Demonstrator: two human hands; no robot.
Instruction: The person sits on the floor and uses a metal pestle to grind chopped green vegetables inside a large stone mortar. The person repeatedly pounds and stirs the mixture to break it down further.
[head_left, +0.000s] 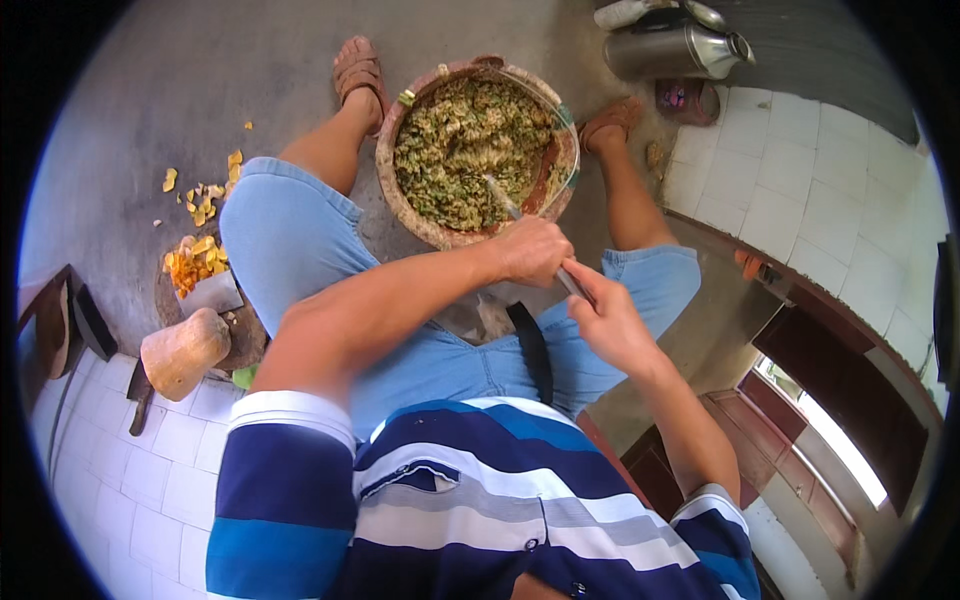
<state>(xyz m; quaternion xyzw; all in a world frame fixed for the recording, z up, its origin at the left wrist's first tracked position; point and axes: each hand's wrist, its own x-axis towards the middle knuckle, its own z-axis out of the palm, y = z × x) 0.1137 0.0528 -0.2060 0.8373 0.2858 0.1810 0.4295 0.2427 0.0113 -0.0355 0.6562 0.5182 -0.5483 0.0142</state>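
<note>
Between my feet stands a round, crusted bucket (386, 161) with a wire handle (576, 150) lying along its right rim. A damp-looking mix of chopped greens and pale mash (457, 135) fills much of it, and reddish inner wall shows at the lower right. My left hand (534, 251) grips a slender grey rod (504, 196) near the bucket's near rim. Higher up the same rod, close to my body, my right hand (611, 319) is closed around its upper end. The rod slants into the mix, which hides any part below the surface.
Left of my knee, a round chopping board (247, 330) holds orange pieces (187, 276) and a metal blade (214, 292). A cut squash (185, 352) and a knife (140, 397) lie beside it. Yellow peelings (201, 206) litter the floor. A metal flask (660, 52) lies near a tiled ledge (772, 161).
</note>
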